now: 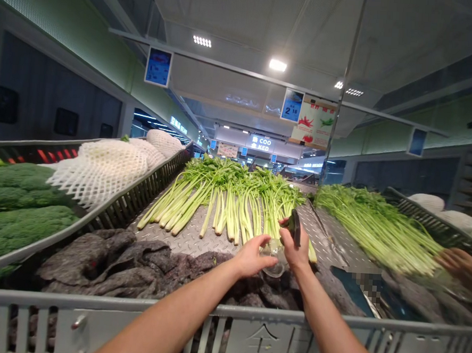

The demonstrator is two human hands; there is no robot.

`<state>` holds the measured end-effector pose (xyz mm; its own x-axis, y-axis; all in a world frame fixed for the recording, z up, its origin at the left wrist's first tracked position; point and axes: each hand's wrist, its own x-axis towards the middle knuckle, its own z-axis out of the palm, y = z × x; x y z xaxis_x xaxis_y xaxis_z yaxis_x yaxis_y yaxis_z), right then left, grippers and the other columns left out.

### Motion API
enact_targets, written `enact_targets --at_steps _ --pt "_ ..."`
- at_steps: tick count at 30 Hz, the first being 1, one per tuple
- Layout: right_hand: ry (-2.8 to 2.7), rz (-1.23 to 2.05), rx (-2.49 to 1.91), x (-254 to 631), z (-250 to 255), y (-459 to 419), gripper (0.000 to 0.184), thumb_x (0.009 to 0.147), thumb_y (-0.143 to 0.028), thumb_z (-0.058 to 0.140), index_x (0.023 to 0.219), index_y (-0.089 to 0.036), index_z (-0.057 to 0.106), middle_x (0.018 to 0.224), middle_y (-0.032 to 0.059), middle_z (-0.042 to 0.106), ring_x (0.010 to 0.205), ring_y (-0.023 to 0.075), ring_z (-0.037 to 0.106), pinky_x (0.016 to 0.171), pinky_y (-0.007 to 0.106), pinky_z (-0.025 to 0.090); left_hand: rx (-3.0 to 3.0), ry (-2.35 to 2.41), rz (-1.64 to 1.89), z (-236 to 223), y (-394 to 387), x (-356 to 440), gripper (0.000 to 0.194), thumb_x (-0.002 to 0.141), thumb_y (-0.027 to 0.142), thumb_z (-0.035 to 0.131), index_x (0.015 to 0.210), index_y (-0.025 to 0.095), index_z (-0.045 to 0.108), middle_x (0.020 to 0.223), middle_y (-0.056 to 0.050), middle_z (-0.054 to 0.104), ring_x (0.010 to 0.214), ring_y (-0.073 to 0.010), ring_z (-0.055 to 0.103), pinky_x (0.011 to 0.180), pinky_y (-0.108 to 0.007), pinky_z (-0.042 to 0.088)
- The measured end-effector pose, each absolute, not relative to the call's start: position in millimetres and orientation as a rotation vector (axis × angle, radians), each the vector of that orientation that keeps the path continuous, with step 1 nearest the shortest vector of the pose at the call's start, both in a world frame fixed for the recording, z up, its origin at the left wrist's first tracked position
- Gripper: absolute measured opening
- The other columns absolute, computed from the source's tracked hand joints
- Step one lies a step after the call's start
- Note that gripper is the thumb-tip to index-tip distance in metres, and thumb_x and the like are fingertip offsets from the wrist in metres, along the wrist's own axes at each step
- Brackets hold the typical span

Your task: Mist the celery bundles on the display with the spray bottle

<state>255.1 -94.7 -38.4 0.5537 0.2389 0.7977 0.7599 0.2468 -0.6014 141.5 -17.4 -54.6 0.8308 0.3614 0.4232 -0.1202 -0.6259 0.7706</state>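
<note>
A clear spray bottle [275, 263] with a black trigger head [295, 228] is between my hands, over the front of the display. My right hand [296, 249] is closed round its neck just below the head. From the left, my left hand [253, 257] grips the see-through body with thumb and fingers; part of its hold is hidden. Just beyond lie bunches of celery [230, 203], leaves away from me and stalk ends towards me, on a ridged metal sheet [194, 242]. Crumpled dark grey cloth [134, 266] lies below and beside my hands.
A grey slatted crate wall [147, 312] runs along the front. To the left, another crate holds broccoli [21, 216] and white net-wrapped produce [104, 163]. A mirror panel [373, 283] at the right reflects celery and a hand. Price signs [292, 105] hang overhead.
</note>
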Motion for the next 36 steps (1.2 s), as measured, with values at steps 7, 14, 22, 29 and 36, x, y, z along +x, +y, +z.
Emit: enact_targets --at_steps 7,14,22,29,36 --pt "-0.944 -0.435 -1.346 251.2 -35.6 -97.8 0.019 0.063 -0.027 0.048 0.076 -0.016 0.056 0.076 0.0032 0.061 0.071 0.0172 0.055 0.068 0.028 0.041 2.116 0.176 0.663 -54.4 -16.0 143.6 0.065 0.057 0.03 0.066 0.115 0.01 0.044 0.118 -0.013 0.05 0.107 -0.021 0.047 0.093 -0.032 0.036" --pt "-0.895 -0.538 -1.308 253.2 -38.8 -96.6 0.025 0.064 -0.029 0.049 0.084 -0.017 0.056 0.084 0.0039 0.061 0.077 0.0183 0.055 0.073 0.031 0.04 2.162 0.161 0.736 -58.1 -12.3 147.2 0.08 0.046 0.029 0.074 0.117 0.012 0.043 0.121 -0.013 0.048 0.11 -0.0234 0.045 0.096 -0.033 0.033" --pt "-0.703 -0.559 -1.262 256.1 -40.5 -92.7 0.025 0.063 -0.03 0.049 0.084 -0.017 0.057 0.082 0.0032 0.061 0.076 0.0183 0.055 0.074 0.031 0.039 2.242 0.172 0.783 -57.1 -13.6 144.2 0.077 0.05 0.031 0.071 0.119 0.011 0.042 0.12 -0.013 0.047 0.11 -0.025 0.044 0.096 -0.035 0.032" --pt "-0.678 -0.564 -1.29 254.4 -38.0 -93.1 0.023 0.062 -0.029 0.049 0.08 -0.017 0.057 0.079 0.0028 0.06 0.075 0.0177 0.055 0.072 0.029 0.039 2.281 0.184 0.755 -58.1 -13.4 144.3 0.076 0.052 0.032 0.07 0.12 0.012 0.041 0.121 -0.013 0.047 0.111 -0.0244 0.043 0.097 -0.035 0.032" --pt "-0.676 -0.611 -1.36 250.0 -37.1 -95.9 0.021 0.063 -0.029 0.048 0.078 -0.017 0.056 0.076 0.0036 0.06 0.074 0.0187 0.055 0.071 0.029 0.039 2.28 0.168 0.775 -62.8 -9.5 148.2 0.075 0.053 0.034 0.069 0.119 0.015 0.041 0.122 -0.011 0.046 0.112 -0.0244 0.042 0.097 -0.036 0.031"
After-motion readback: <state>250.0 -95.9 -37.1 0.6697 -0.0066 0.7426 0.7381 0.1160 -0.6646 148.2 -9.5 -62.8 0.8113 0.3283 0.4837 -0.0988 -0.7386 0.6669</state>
